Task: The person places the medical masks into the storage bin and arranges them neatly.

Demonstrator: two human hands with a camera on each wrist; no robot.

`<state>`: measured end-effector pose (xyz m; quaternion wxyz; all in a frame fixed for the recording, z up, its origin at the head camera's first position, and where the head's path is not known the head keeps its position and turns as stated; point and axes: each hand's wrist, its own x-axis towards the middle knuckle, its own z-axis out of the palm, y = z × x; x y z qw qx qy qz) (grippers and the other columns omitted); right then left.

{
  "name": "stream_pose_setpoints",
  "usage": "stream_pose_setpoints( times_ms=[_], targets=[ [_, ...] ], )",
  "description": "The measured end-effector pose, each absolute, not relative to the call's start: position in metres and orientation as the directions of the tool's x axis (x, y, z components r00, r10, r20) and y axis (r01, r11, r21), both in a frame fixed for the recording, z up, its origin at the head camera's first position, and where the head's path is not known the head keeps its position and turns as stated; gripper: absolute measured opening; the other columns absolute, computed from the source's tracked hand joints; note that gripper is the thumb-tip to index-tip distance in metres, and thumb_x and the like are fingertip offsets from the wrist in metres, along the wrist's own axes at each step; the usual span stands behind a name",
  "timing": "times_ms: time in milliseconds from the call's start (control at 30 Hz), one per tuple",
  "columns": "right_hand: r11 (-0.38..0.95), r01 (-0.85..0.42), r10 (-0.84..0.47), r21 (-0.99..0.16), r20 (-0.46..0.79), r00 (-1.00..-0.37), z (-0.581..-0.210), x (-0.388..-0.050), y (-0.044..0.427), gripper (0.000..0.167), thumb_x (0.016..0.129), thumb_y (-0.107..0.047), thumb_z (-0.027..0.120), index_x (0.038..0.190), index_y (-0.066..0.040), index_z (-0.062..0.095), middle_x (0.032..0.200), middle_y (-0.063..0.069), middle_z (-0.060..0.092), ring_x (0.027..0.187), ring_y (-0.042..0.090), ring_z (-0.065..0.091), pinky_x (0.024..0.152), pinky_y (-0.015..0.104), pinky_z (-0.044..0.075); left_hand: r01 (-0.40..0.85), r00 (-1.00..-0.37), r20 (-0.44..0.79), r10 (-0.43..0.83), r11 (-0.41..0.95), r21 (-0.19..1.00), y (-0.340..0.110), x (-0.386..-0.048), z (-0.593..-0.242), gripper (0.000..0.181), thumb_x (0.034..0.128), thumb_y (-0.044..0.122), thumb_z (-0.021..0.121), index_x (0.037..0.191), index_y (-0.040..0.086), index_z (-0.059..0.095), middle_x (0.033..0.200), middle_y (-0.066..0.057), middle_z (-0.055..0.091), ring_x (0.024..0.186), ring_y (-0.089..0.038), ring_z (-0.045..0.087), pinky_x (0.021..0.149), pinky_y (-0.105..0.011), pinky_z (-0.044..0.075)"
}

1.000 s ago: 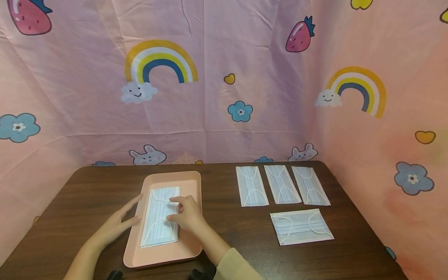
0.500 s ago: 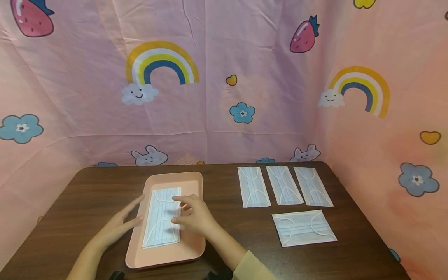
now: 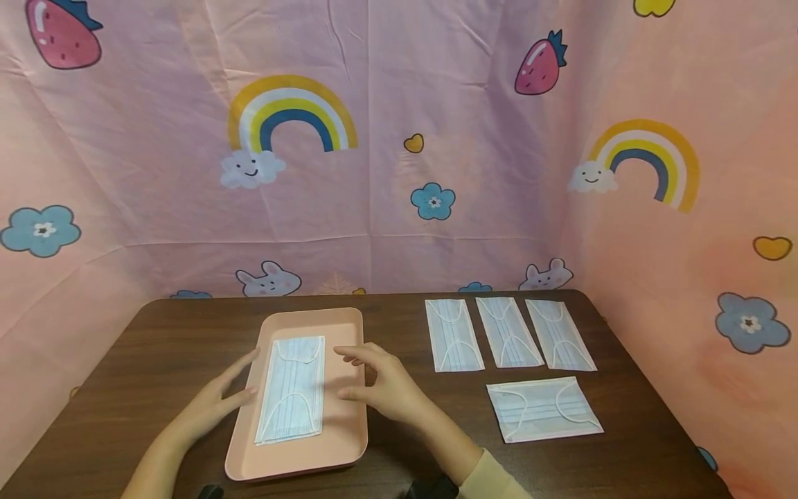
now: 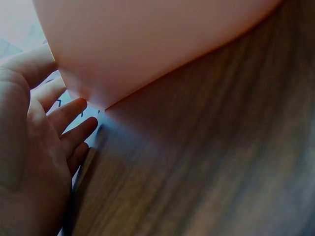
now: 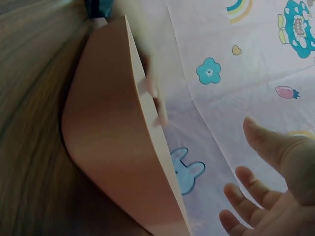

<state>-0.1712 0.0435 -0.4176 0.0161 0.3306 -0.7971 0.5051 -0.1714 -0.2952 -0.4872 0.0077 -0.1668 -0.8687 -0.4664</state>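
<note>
A pink tray (image 3: 339, 443) on the brown table holds a pale blue face mask (image 3: 291, 391) lying flat, its white ear loops on top. At the tray's left rim is my left hand (image 3: 202, 409), fingertips touching the edge; the left wrist view has this hand (image 4: 44, 123) against the tray wall (image 4: 147, 44) with fingers loosely extended. Just over the tray's right rim hovers my right hand (image 3: 386, 384), thumb and fingers apart with nothing between them. The right wrist view also has that hand (image 5: 270, 182) spread beside the tray's outer wall (image 5: 108, 113).
Three face masks stand in a row at the back right: a left one (image 3: 454, 336), a middle one (image 3: 509, 333) and a right one (image 3: 560, 335). Another mask (image 3: 544, 409) lies crosswise in front of them. A patterned cloth (image 3: 399, 90) hangs behind the table.
My right hand has moved off the mask in the tray, rightward to the tray's right rim. The mask stays flat in the tray. My left hand keeps its place at the left rim.
</note>
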Motion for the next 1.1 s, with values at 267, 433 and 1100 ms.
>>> stream_pose_setpoints(
  times_ms=[267, 433, 1100],
  targets=[
    [0.288, -0.550, -0.538, -0.784, 0.342, -0.770, -0.415, -0.168, 0.074, 0.064, 0.077, -0.011, 0.080, 0.136, -0.018, 0.055, 0.122, -0.006, 0.058, 0.114, 0.019, 0.054, 0.098, 0.042, 0.044, 0.292, -0.947, 0.167, 0.274, 0.519, 0.804, -0.294, -0.169, -0.486, 0.068, 0.0910, 0.016, 0.064, 0.150, 0.013, 0.031, 0.151, -0.025, 0.027, 0.133, -0.053, 0.020, 0.095, -0.075, 0.019],
    [0.278, -0.556, -0.562, -0.783, 0.337, -0.755, -0.419, -0.165, 0.093, 0.069, 0.076, -0.012, 0.079, 0.139, -0.016, 0.050, 0.125, 0.002, 0.057, 0.116, 0.021, 0.053, 0.097, 0.046, 0.044, 0.309, -0.941, 0.182, 0.284, 0.511, 0.802, -0.294, -0.169, -0.486, 0.067, 0.0914, 0.015, 0.063, 0.150, 0.013, 0.031, 0.151, -0.024, 0.027, 0.132, -0.053, 0.020, 0.095, -0.075, 0.018],
    [0.322, -0.578, -0.579, -0.750, 0.327, -0.747, -0.441, -0.163, 0.200, 0.065, 0.081, -0.007, 0.075, 0.140, -0.009, 0.047, 0.132, 0.011, 0.055, 0.118, 0.031, 0.053, 0.096, 0.049, 0.043, 0.294, -0.945, 0.164, 0.284, 0.515, 0.805, -0.295, -0.172, -0.489, 0.067, 0.0924, 0.017, 0.062, 0.151, 0.015, 0.030, 0.152, -0.024, 0.025, 0.133, -0.054, 0.017, 0.094, -0.077, 0.015]
  ],
)
